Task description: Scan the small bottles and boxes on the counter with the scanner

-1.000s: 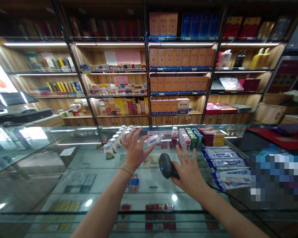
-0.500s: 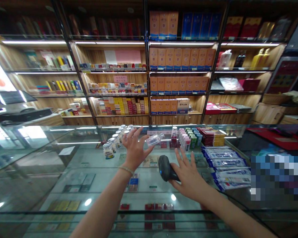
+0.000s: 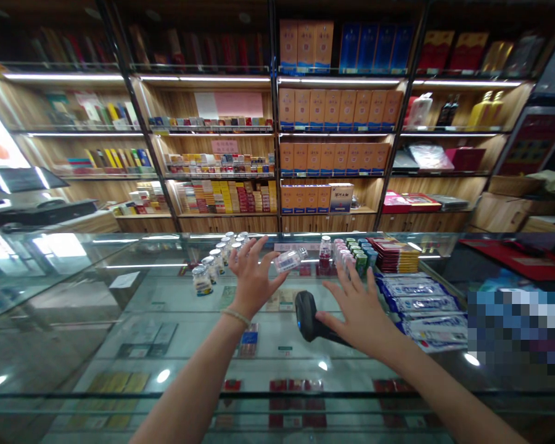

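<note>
A small clear bottle (image 3: pixel 290 260) with a printed label tilts between the thumb and index finger of my left hand (image 3: pixel 252 274), its cap end to the right. The other fingers of that hand are spread. My right hand (image 3: pixel 365 317) is open, fingers stretched, above the glass counter (image 3: pixel 189 339). Just left of it is a black barcode scanner (image 3: pixel 306 316), its handle partly behind the thumb; whether the thumb touches it I cannot tell. Several white-capped bottles (image 3: pixel 202 282) stand left of my left hand. Beyond the right hand are pink and green small containers (image 3: pixel 361 262).
Blue-and-white packets (image 3: pixel 416 302) and a stack of red-and-gold packs (image 3: pixel 393 254) lie at the right. A bottle with red contents (image 3: pixel 324 255) stands mid-counter. Wall shelves behind hold orange boxes (image 3: pixel 340 108). A monitor (image 3: pixel 21 180) is at the far left.
My right hand has shifted to the right off the scanner's handle, more of which now shows. The scanner stays in place. My left hand and the bottle have hardly moved.
</note>
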{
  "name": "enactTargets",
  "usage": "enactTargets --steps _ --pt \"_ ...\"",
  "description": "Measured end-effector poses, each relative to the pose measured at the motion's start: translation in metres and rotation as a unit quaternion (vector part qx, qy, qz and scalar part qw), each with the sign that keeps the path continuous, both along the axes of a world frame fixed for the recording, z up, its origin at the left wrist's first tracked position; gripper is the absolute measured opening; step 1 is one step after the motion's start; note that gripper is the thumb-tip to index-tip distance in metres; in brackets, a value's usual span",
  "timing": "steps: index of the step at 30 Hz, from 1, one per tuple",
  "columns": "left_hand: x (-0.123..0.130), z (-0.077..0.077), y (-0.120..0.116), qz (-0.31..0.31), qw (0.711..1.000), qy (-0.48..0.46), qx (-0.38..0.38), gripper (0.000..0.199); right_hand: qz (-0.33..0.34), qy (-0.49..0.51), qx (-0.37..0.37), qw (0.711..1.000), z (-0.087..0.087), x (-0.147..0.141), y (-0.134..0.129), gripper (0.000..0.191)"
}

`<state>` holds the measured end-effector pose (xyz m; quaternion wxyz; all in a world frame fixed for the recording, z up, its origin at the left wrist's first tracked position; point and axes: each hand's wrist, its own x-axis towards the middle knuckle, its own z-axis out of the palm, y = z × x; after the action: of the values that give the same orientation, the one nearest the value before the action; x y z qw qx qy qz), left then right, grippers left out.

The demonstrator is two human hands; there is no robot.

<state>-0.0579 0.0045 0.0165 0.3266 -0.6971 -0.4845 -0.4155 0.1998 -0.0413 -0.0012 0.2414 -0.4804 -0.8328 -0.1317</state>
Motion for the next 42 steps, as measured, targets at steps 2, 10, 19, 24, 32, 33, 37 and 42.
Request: enactTargets --steps 2,10,19,24,32,33,37,42 --pt "0.002 0.001 -0.001 0.002 1.0 0.001 0.003 0.033 -0.029 0.033 0.018 0.999 0.009 -0.001 0.014 0.052" --pt "0.005 0.003 -0.005 -0.001 1.0 0.014 0.02 0.033 -0.044 0.134 0.007 0.99 0.037 -0.029 0.06 0.042" --pt "0.006 0.0 -0.004 -0.015 1.0 0.012 0.012 0.034 -0.025 0.181 -0.06 0.981 0.038 -0.04 0.079 0.035" --pt "0.01 0.0 -0.006 -0.011 1.0 0.008 -0.015 0.034 0.009 0.213 -0.049 0.976 0.032 -0.036 0.082 0.035" --pt "0.012 0.002 -0.006 -0.031 0.994 -0.021 -0.105 0.06 0.061 0.204 0.004 0.977 0.034 -0.023 0.08 0.033" --pt "0.011 0.002 -0.006 -0.038 0.993 -0.024 -0.114 0.057 0.071 0.193 0.012 0.978 0.034 -0.022 0.08 0.033" --pt "0.009 0.002 -0.005 -0.067 0.987 -0.019 -0.147 0.043 0.103 0.155 0.031 0.982 0.035 -0.019 0.077 0.03" --pt "0.01 0.0 -0.004 -0.087 0.98 0.002 -0.178 0.035 0.134 0.133 0.029 0.982 0.037 -0.021 0.07 0.027"
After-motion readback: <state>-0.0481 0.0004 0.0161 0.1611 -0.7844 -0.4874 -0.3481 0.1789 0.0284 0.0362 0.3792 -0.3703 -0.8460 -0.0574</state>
